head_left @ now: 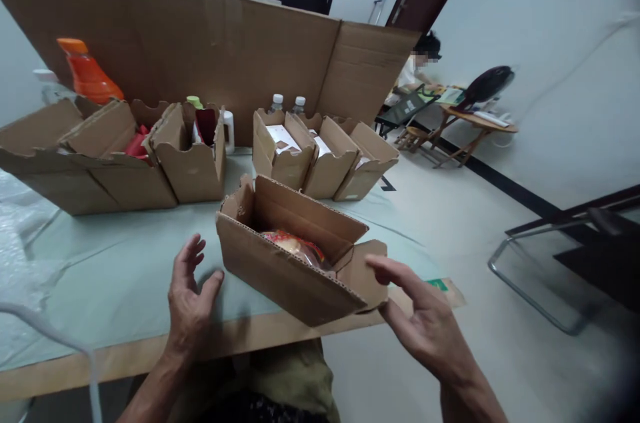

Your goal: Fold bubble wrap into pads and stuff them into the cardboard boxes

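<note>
A long open-topped cardboard box [285, 280] stands at an angle near the front of the table. Inside it lies a clear plastic package with red and yellow print [295, 250], partly hidden by the box wall. My left hand [191, 296] is off the box's left end, thumb and fingers spread, with nothing in it. At the right end, my right hand [420, 316] has its fingers apart. Its index finger overlaps the end flap [363, 270] and its thumb is by the lower corner; whether they press on the cardboard is hard to tell.
Behind stand several cardboard bins [135, 176] holding a red item [137, 143] and white boxes [283, 138]. An orange bottle [90, 73] is at back left, before a tall cardboard screen [200, 43]. A person [413, 70] sits farther off, near a small wooden table [480, 120].
</note>
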Motion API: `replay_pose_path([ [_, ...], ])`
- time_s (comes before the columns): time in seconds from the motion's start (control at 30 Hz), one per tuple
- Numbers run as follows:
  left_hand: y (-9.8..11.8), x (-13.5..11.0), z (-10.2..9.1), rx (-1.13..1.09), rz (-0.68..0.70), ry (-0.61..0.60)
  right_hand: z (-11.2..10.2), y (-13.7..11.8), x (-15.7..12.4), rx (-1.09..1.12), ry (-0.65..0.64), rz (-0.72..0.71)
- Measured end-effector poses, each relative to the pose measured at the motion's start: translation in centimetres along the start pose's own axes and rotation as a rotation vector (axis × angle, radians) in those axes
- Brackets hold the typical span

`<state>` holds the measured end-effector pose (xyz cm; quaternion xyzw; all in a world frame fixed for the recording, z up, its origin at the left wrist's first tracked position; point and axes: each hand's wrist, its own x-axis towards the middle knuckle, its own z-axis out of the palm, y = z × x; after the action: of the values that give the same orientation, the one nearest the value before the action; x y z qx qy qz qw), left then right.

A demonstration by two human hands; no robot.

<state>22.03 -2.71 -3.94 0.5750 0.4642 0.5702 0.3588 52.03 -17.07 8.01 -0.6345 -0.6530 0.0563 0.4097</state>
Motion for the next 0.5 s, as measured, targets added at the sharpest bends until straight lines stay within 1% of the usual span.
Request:
replay_pose_path([
  [0.07,0.7,-1.0,-0.1,-0.023,0.003,-0.107,-0.5,1.5,-2.0,0.083,0.059,0.088],
  [0.1,0.9,-1.4,-0.2,-0.029,-0.007,-0.156,-0.2,2.0,-2.9,0.125,0.055,0.117],
  [0.17,1.0,-1.9,0.0,-0.03,-0.059,-0.222,1.0,2.5,-4.0,0.16,-0.007,0.148],
  [0.23,1.0,-1.9,0.4,-0.027,-0.134,-0.232,2.8,2.5,-4.1,0.132,-0.077,0.166],
  [0.3,1.0,-1.6,1.0,-0.03,-0.195,-0.199,4.5,2.3,-2.9,0.116,-0.115,0.189],
  [0.37,1.2,-1.1,1.8,-0.032,-0.221,-0.16,5.8,2.6,-0.6,0.157,-0.118,0.186],
  [0.5,1.4,0.3,3.3,-0.015,-0.182,-0.136,6.8,4.8,4.9,0.251,-0.141,0.171],
])
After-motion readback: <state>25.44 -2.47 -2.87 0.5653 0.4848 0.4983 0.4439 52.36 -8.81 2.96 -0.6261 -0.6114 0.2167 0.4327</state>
